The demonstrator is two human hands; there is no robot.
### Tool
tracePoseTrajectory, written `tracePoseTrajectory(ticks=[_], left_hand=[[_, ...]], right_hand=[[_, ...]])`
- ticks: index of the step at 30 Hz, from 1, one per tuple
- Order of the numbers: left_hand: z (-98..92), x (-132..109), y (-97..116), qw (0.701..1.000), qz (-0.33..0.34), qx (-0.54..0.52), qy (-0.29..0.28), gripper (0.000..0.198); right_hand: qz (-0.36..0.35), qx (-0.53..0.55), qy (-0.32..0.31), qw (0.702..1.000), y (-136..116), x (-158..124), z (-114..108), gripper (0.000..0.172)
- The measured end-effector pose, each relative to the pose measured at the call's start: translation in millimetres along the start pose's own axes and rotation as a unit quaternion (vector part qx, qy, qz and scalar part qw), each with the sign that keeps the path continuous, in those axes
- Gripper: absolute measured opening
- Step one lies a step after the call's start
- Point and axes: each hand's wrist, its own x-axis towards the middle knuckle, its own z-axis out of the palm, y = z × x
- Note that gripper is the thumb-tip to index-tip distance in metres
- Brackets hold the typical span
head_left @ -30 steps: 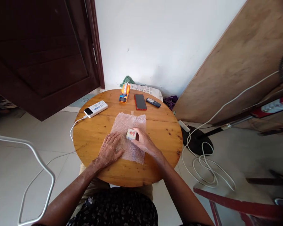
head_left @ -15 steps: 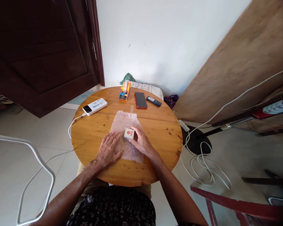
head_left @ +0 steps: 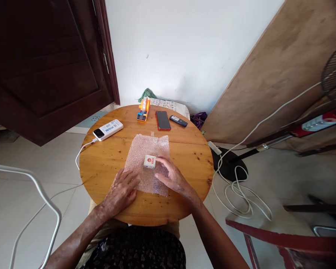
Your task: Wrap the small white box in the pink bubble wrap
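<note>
A small pale box [head_left: 149, 161] with red printing sits on a sheet of bubble wrap [head_left: 145, 144], near the middle of the round wooden tabletop [head_left: 192, 164]. The right hand [head_left: 174, 180] is just to the right of the box, with its thumb and fingers spread wide and nothing gripped between them; its forefinger reaches the box's right edge, though whether it touches is hard to tell, and the thumb points in lower down, apart from the box. The left hand [head_left: 120, 192] lies palm down at the wrap's lower left edge, below and left of the box and clear of it; whether it pinches the wrap cannot be told. Beyond the wrap stand 3 things: an orange and blue tape dispenser [head_left: 143, 112], a red-edged phone [head_left: 163, 120] and a dark blue device [head_left: 178, 120]. A white power bank [head_left: 108, 130] lies at the left.
</note>
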Motion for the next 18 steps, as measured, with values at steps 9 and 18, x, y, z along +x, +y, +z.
tracePoseTrajectory(ticks=[9,18], left_hand=[[-5.4,18,1,0.988,-0.021,-0.111,0.106,0.016],[-24.2,76,-3,0.964,-0.166,-0.164,0.127,0.011]], right_hand=[[0.032,0.045,0.007,0.998,-9,3,-6,0.049],[0.079,0.018,0.03,0.996,-27,0,-15,0.041]])
